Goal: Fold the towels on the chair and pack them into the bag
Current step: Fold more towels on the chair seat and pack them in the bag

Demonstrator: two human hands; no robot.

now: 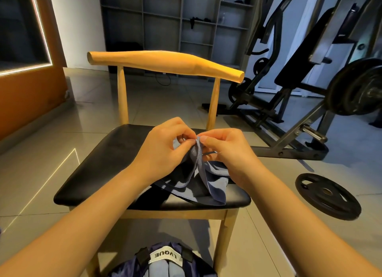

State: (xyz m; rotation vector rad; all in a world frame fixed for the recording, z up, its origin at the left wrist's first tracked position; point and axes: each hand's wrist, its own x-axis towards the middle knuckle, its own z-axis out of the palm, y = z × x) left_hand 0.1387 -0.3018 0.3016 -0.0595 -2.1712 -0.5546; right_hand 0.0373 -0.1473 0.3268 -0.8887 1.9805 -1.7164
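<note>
A blue towel lies crumpled on the black seat of a wooden chair, its top edge lifted off the seat. My left hand pinches that raised edge from the left. My right hand pinches the same edge from the right, fingertips almost meeting the left hand's. A dark blue bag with a white label stands on the floor below the chair's front edge, folded light blue cloth showing inside it.
A black weight plate lies flat on the tiled floor right of the chair. A weight machine with loaded plates fills the right side. Grey shelving stands behind the chair's backrest. An orange wall panel is at left.
</note>
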